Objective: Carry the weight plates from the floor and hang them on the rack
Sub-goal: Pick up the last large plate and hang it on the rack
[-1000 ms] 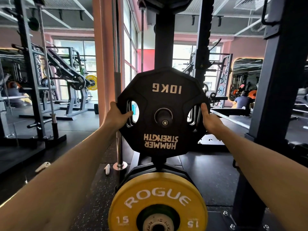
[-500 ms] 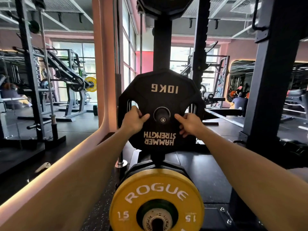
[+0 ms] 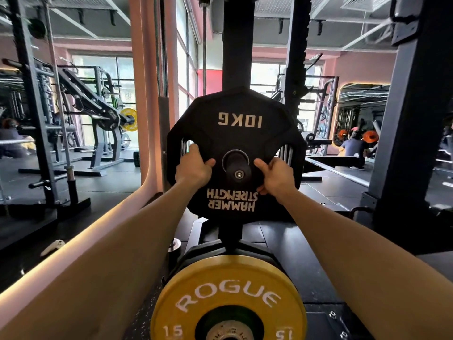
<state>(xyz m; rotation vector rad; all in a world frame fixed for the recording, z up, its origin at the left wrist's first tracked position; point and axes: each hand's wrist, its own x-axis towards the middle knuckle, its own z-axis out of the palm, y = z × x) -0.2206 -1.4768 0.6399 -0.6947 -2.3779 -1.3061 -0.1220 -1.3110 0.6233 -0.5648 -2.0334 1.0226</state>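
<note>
A: Right, status on the 10 kg plate (image 3: 236, 153)?

B: Black, many-sided, marked "10KG" and "HAMMER STRENGTH", both printed upside down from this view. It hangs on the rack peg (image 3: 237, 165), peg end w/ bolt showing through the centre hole. Plate sits flat against the rack upright (image 3: 236, 40), mid-height.

A: Hands?

B: Both on the plate face, either side of the hub. Left hand (image 3: 193, 168): fingers curled into the left handle slot, thumb laid across the face toward the hub, so the grip is grasping the plate. Right hand (image 3: 275, 176): thumb pointing at the hub, fingers bent against the face near the right slot; looks like a hold on the plate, though the fingertips are partly hidden.

A: Anything else on the rack?

B: Yellow plate (image 3: 229, 300) below, marked "ROGUE" and "15", on a lower peg, closest to camera. More black plates behind it, count unclear.

A: Surroundings?

B: Dark rubber floor (image 3: 289, 244). Second black upright (image 3: 414, 119) at right. Pink column (image 3: 147, 94) at left. Small white object (image 3: 52, 247) on the floor at left, type unclear. Seated person (image 3: 351, 148) far right background, beside orange plates.
</note>
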